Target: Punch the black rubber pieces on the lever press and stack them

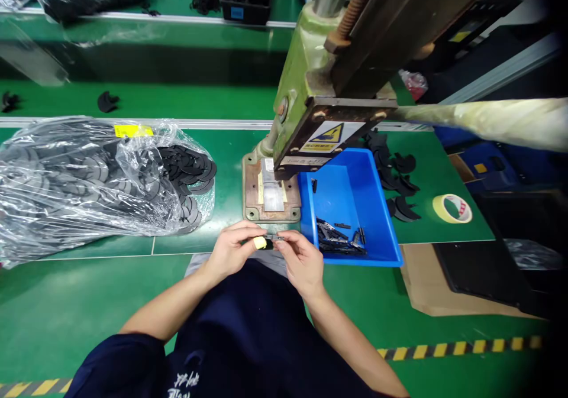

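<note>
My left hand and my right hand meet at the near edge of the green bench, fingers pinched together on a small thin dark part held between them. A yellow finger cot covers a fingertip of my left hand. Just beyond the hands stands the base plate of a green hand press. Right of my right hand is a blue bin with several small dark parts in it.
A clear plastic bag full of black curved discs lies at the left. Loose black discs and a roll of yellow tape lie right of the bin. The press lever reaches right. Cardboard lies below the bench edge.
</note>
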`<action>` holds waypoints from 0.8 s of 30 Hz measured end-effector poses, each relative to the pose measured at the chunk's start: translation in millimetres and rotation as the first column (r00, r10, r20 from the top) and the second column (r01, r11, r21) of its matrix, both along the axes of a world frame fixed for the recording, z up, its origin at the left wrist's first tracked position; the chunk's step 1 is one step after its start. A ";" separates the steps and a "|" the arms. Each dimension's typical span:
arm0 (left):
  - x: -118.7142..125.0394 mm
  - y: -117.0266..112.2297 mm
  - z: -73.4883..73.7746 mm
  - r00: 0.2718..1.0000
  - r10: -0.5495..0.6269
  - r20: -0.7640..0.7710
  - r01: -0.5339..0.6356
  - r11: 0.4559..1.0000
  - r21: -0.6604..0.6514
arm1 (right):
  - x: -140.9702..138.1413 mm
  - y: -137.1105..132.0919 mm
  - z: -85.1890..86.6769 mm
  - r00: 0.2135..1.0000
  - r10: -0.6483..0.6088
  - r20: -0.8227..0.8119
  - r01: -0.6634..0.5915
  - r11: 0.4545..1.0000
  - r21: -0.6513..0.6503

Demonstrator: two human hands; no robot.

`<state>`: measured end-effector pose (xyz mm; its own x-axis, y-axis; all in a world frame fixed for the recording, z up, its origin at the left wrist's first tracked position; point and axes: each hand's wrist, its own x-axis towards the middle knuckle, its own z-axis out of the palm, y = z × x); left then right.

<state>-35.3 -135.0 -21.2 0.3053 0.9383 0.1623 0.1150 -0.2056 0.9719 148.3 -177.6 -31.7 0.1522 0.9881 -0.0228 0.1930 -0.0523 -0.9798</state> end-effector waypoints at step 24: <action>-1.8 81.7 -1.2 0.919 0.263 -0.295 -0.113 0.890 0.442 | 26.2 11.2 52.6 0.996 -0.022 -0.086 0.023 1.000 0.003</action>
<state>-37.1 -53.3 -22.4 0.2361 0.8546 0.4625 0.4966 -0.5153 0.6985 174.6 -166.5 20.9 0.1721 0.9845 -0.0328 0.1069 -0.0518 -0.9929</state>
